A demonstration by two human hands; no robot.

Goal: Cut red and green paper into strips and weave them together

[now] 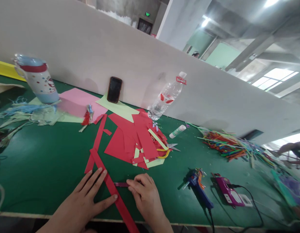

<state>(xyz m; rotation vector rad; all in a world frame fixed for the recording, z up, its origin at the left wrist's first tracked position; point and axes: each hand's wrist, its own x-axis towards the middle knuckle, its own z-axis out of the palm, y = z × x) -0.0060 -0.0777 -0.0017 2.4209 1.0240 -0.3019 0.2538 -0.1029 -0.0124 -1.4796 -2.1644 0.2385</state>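
My left hand [88, 194] lies flat with its fingers spread, and the fingertips and thumb press on a long red paper strip [120, 205] that runs slantwise over the near table edge. On the strip's right side, my right hand [146, 194] pinches a slim purple tool [122, 184]. The tool's narrow tip points left at the strip's edge; it resembles a utility knife, but its kind is not certain. A second red strip [99, 134] lies partly under the first one, farther back. Behind my hands, red paper sheets [118, 142] and offcuts are heaped, with yellow-handled scissors [172, 147] among them.
A glue stick [178, 131], a water bottle [166, 98], a phone [114, 89] and a patterned tumbler [40, 79] stand or lie toward the wall. At right are a blue glue gun [200, 191], a purple corded device [228, 191], pipe cleaners [225, 145] and another person's hand [292, 149].
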